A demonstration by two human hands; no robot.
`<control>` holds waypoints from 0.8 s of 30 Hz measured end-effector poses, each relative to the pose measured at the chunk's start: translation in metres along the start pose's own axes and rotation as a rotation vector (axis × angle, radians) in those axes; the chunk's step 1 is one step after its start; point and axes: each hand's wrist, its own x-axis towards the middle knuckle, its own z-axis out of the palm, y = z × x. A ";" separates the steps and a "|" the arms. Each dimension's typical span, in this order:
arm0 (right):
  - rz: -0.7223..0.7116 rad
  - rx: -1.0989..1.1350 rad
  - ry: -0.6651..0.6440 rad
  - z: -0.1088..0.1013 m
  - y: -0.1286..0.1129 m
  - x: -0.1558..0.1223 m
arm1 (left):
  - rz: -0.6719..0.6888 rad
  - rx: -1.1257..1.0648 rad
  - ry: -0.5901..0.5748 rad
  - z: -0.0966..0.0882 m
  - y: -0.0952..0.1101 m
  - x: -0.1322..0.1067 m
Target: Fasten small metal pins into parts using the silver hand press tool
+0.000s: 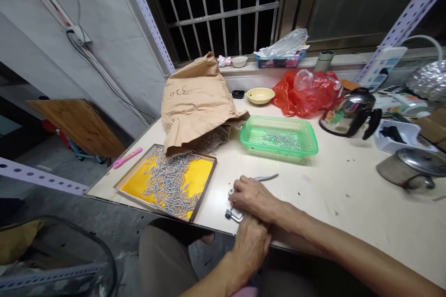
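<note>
Both hands work low at the near edge of the bench (313, 188), close to the body; presumably this lets the bench take the weight. Right hand (256, 197): fingers bent downward, largely closed, over a metal tool (238, 216) whose bracket-like end shows just in front of the left hand. Left hand (251, 241): curled below the right, the 2 touching. Cannot tell what either actually grips; the fingers hide it. A grey handle (266, 177) projects beyond the right hand; whether it belongs to the tool is unclear.

Left of the hands: shallow tray (134, 186), yellow-floored, with many small metal pieces (169, 185) heaped loosely. A paper bag (198, 106) lies with its mouth over the tray's far edge, probably so that spilled pieces land inside the walls. Beyond the hands, a green basket (272, 150) holds a smaller batch, likely set there for easy reach.
</note>
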 end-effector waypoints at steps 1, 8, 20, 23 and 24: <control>-0.044 -0.012 -0.028 0.002 -0.008 0.007 | -0.013 0.006 -0.017 0.007 -0.003 -0.003; -0.141 -0.069 -0.136 0.016 -0.021 0.020 | -0.076 0.020 -0.026 0.042 -0.016 -0.014; -0.131 0.163 -0.186 0.020 -0.010 0.028 | -0.050 -0.026 -0.094 0.009 -0.004 -0.005; -0.137 0.223 -0.175 0.020 -0.013 0.029 | -0.045 -0.017 -0.070 0.011 -0.005 -0.005; -0.142 0.231 -0.174 0.020 -0.014 0.030 | -0.035 -0.011 -0.065 0.012 -0.006 -0.006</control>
